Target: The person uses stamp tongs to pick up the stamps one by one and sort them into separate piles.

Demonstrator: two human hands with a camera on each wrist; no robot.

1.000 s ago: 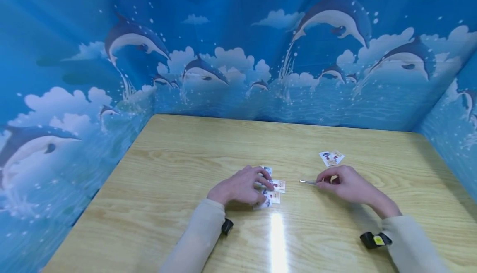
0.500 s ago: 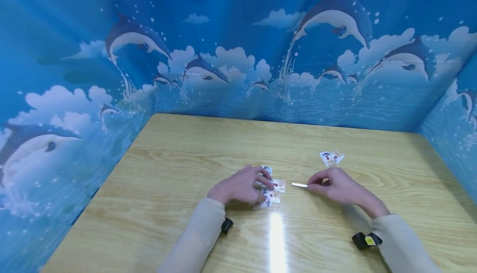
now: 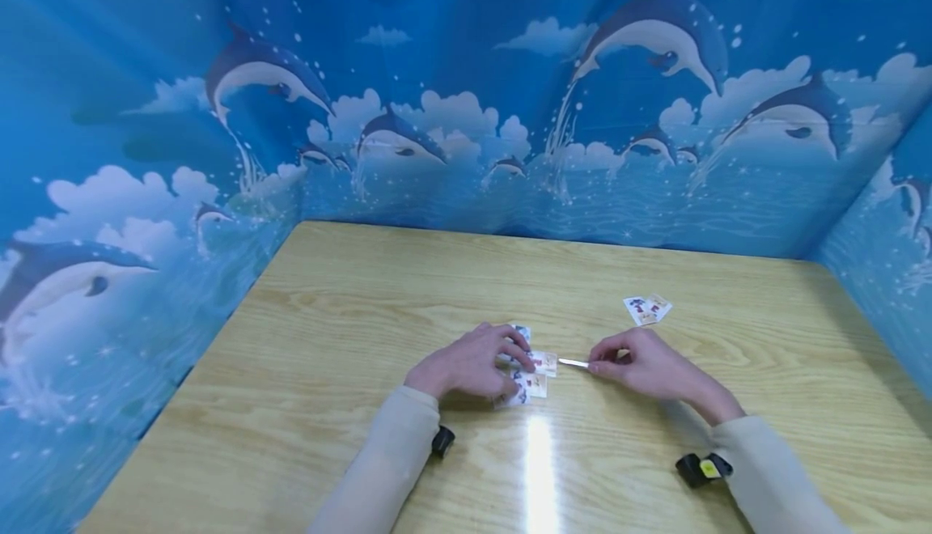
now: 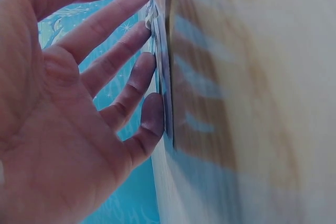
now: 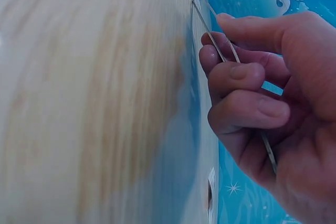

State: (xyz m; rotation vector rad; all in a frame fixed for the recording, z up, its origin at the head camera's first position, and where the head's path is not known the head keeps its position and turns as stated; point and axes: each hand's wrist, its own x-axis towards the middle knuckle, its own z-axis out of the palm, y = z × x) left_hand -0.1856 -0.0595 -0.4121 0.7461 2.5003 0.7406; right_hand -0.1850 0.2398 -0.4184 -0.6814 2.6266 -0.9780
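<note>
My left hand [image 3: 476,362] rests with spread fingertips on a group of small printed paper cards [image 3: 539,385], covering part of them. In the left wrist view the fingers [image 4: 123,95] are extended and touch the cards' thin layered edge [image 4: 167,93]. My right hand [image 3: 648,362] grips a pair of slim metal tweezers [image 3: 574,362] between thumb and fingers. Their tips point left, close to the right edge of the cards; whether they touch cannot be made out. In the right wrist view both tweezer arms [image 5: 212,35] stand slightly apart, and the rear end [image 5: 269,153] shows below the curled fingers.
A second, smaller group of printed cards [image 3: 646,309] lies behind my right hand on the wooden table [image 3: 364,291]. A blue dolphin-printed curtain [image 3: 466,97] borders the table at the back and sides. A dark wrist device [image 3: 702,469] sits at the right sleeve.
My right hand has moved left with the tweezers, bringing their tips up to the cards under my left hand. The left hand has stayed still.
</note>
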